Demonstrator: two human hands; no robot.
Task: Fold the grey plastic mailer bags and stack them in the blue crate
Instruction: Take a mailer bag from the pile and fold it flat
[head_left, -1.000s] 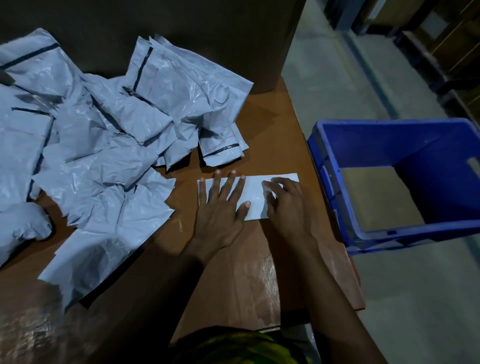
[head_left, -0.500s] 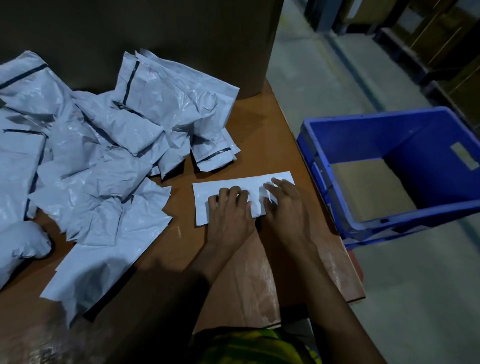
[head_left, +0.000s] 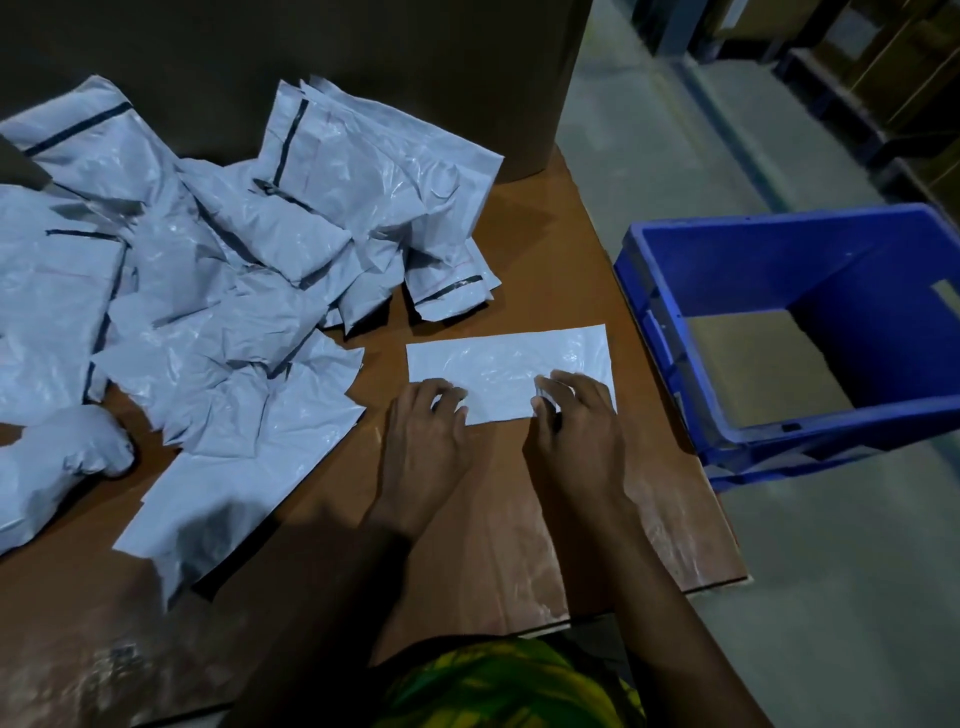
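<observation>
On your far left, a loose pile of grey mailer bags (head_left: 208, 291) covers most of that end of the counter (head_left: 493, 545). The bags are crumpled and overlapping, and several show a dark seal strip. At the pile's near-left corner lies one bunched-up bag (head_left: 67, 457), and a flatter bag (head_left: 244, 478) spreads out from the heap toward you. Behind the pile stands a tall cardboard box (head_left: 415, 62), its front face in shadow.

Moving right, your left hand (head_left: 426, 436) rests knuckles-up at the near left corner of the folded mailer (head_left: 509, 364). Its fingers are curled and grip that edge of the plastic. The folded mailer lies flat on the counter as a long, narrow strip, just clear of the pile and close to the counter's right edge. Your right hand (head_left: 576, 431) sits at the strip's near right corner, fingers bent over the edge and pinching it. The two hands are apart, with a bare stretch of the mailer between them.

At the bottom of the view is a yellow-green garment (head_left: 509, 686).

Beyond the counter's right edge, lower down on the grey floor (head_left: 857, 571), sits the blue crate (head_left: 841, 426). It is open on top and shows a tan base inside.
</observation>
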